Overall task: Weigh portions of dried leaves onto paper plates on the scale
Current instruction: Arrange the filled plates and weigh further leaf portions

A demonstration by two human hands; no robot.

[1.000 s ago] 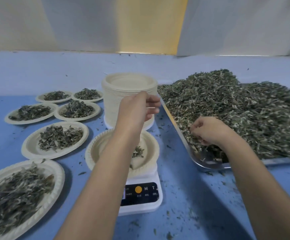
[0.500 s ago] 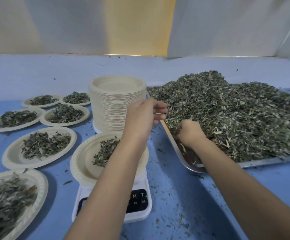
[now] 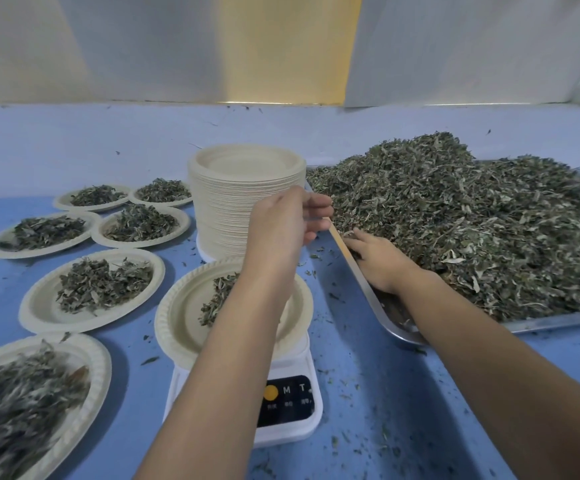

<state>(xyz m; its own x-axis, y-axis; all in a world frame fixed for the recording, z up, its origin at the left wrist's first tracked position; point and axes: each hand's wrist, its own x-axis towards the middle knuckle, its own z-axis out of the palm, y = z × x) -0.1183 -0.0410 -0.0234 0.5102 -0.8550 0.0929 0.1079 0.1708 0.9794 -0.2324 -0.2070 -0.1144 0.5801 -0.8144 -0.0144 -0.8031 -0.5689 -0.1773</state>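
Note:
A white digital scale [image 3: 281, 414] carries a paper plate [image 3: 181, 317] with a small heap of dried leaves [image 3: 217, 296]. My left hand [image 3: 281, 226] hovers above that plate's far edge. Its fingers are loosely curled and nothing shows in them, while its forearm covers part of the plate. My right hand [image 3: 378, 261] lies in the near-left corner of the metal tray [image 3: 399, 329]. Its fingers reach flat into the edge of the big pile of dried leaves [image 3: 472, 220].
A tall stack of empty paper plates [image 3: 243, 188] stands just behind the scale, close to my left hand. Several filled plates [image 3: 91, 292] lie on the blue table [image 3: 402, 410] to the left. Loose leaf bits are scattered around the scale.
My right hand has slid left along the tray's near edge and gone from curled to flat in the leaves. My left hand stays raised over the plate.

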